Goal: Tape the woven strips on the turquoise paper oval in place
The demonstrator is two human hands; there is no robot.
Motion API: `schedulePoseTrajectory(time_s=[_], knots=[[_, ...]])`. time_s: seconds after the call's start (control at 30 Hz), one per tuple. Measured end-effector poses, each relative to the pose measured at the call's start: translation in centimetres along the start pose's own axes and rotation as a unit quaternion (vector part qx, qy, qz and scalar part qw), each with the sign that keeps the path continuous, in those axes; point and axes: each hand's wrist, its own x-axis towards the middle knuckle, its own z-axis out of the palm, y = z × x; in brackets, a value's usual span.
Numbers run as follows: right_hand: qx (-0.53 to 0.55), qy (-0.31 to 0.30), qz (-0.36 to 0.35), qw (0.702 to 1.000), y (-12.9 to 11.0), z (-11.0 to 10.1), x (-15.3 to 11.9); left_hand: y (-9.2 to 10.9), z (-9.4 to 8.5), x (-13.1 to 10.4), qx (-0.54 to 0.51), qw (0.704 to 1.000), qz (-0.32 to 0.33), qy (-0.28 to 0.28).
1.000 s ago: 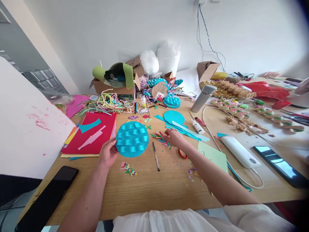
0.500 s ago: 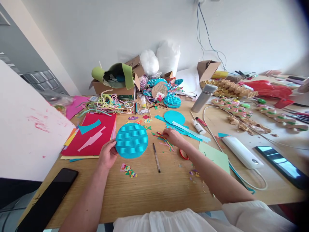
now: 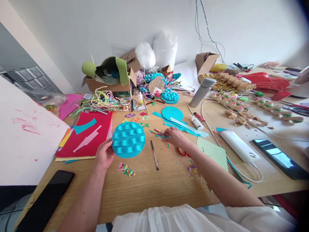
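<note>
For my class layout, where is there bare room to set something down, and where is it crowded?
The widest bare wood lies between the dots, the pen and the shirt; a smaller patch lies between the left phone and left arm. It is crowded around the right hand, among paper strips, and along the wall.

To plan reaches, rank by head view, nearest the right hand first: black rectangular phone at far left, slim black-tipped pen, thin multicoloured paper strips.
1. Paper strips: at the right hand.
2. Pen: left, nearer the body.
3. Phone: far left.
</note>
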Motion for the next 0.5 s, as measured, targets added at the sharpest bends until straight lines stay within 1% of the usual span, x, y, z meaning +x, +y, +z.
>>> schedulePoseTrajectory(time_s=[0.1, 0.2, 0.33, 0.5], knots=[[0.006, 0.006, -0.014, 1.000, -0.2, -0.2, 0.6, 0.0, 0.0, 0.0, 0.002, 1.000, 0.002, -0.002], [0.019, 0.018, -0.023, 0.999, -0.1, -0.9, 0.5, 0.0, -0.1, 0.1, 0.002, 1.000, 0.007, -0.007], [0.035, 0.023, -0.026, 0.999, 0.1, -1.5, -1.0, 0.1, -0.3, 0.1, 0.002, 1.000, 0.009, -0.010], [0.046, 0.022, -0.059, 0.997, 0.0, -0.6, -3.6, 0.0, -0.2, 0.1, 0.004, 1.000, 0.008, -0.004]])
